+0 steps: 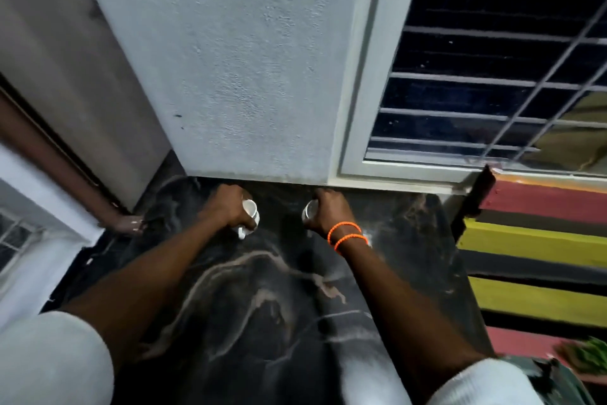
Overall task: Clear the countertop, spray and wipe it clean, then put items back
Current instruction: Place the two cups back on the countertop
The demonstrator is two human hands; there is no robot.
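I look down from the head camera onto a dark marbled tabletop [262,299] with pale veins, and both of my bare forearms reach forward across it toward the rough grey-white wall [236,60] at its far edge. My left hand [226,207] has its fingers curled round a white mug [250,215], which tilts with its open mouth turned up and to the right and its handle pointing down toward me; whether it touches the stone I cannot tell. My right hand [328,211] has its fingers wrapped round a small metal cup [309,211], whose round rim faces left toward the mug. The two vessels are near each other but apart, both close to the base of the wall. Two orange bead bracelets [347,235] circle my right wrist, and white sleeves [56,358] cover both upper arms at the bottom corners. Above and to the right is a window [486,69] with a white frame and metal grille, dark behind. Along the right edge of the tabletop runs a surface painted in red, yellow and black stripes [538,240]. A brown ledge [65,171] runs diagonally on the left. The view is a little blurred.
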